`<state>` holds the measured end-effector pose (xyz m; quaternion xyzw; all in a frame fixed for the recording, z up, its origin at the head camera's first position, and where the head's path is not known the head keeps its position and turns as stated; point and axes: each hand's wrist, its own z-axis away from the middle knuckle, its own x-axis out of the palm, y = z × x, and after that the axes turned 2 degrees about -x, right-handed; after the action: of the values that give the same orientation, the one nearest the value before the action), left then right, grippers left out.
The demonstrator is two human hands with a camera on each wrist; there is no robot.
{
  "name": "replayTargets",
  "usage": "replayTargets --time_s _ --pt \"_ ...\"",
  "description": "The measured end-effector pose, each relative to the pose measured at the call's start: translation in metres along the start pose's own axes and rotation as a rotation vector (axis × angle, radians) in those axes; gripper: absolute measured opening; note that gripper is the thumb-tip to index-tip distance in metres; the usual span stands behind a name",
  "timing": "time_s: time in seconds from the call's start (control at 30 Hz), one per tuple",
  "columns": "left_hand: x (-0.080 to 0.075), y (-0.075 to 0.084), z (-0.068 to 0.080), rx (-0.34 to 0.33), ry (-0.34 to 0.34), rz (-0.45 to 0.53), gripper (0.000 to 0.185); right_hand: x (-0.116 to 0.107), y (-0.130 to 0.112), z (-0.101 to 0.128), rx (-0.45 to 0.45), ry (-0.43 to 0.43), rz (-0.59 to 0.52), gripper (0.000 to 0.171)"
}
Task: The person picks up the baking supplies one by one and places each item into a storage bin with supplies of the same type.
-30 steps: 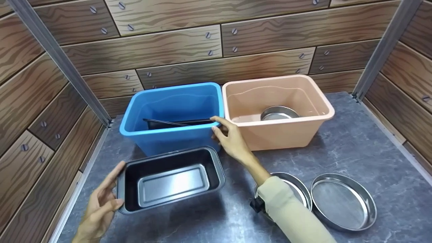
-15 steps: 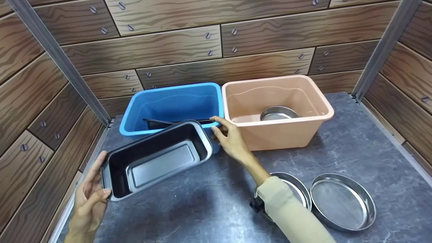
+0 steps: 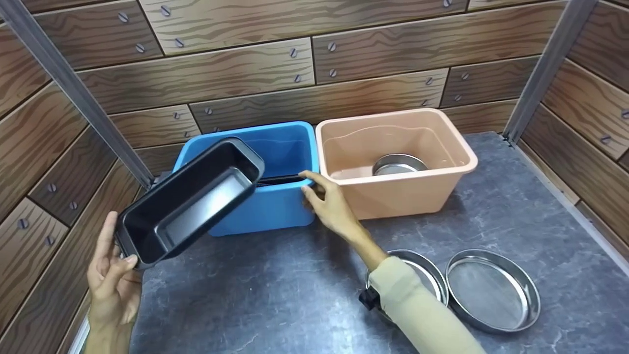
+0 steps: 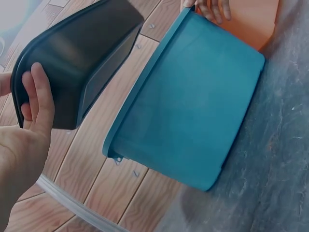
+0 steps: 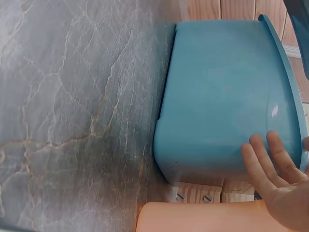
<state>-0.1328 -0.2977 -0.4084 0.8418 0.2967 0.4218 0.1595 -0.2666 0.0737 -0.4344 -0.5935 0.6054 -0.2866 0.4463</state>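
My left hand [image 3: 112, 290] grips a dark loaf pan [image 3: 194, 201] by one short end, thumb at the rim and fingers underneath. The pan hangs tilted above the left part of the blue bin [image 3: 268, 209], its inside facing me. In the left wrist view, the fingers [image 4: 42, 96] press against the pan's outer wall. My right hand [image 3: 334, 206] holds the blue bin's rim near its front right corner. Several of its fingers lie along the bin's outside in the right wrist view. Another dark pan [image 3: 281, 180] lies inside the blue bin, mostly hidden.
A peach bin [image 3: 398, 196] adjoins the blue one and holds a round metal cake pan [image 3: 399, 164]. Two more round pans, one [image 3: 494, 290] at the right and one [image 3: 432, 273] partly under my right sleeve, lie on the grey table [image 3: 255, 290]. Wood-patterned walls surround it.
My left hand has raised the loaf pan up and to the left from in front of the blue bin, tilting it more steeply. The right hand stays at the bin's rim.
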Motion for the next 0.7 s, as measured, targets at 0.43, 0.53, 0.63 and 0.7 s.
replayTargets --time_s 0.43,0.53,0.63,0.7 --pt "0.003 -0.002 -0.023 0.022 0.090 0.044 0.075 -0.002 0.001 0.001 0.004 -0.020 0.007 0.031" --pt "0.003 -0.002 -0.029 0.019 0.100 0.049 0.074 -0.002 0.001 0.001 0.010 -0.019 0.008 0.032" --pt "0.003 -0.003 -0.036 0.026 0.105 0.039 0.074 -0.002 0.001 0.001 0.020 -0.016 0.008 0.032" --pt "0.003 -0.003 -0.041 0.033 0.111 0.024 0.074 -0.002 0.001 0.001 0.024 -0.019 0.007 0.032"
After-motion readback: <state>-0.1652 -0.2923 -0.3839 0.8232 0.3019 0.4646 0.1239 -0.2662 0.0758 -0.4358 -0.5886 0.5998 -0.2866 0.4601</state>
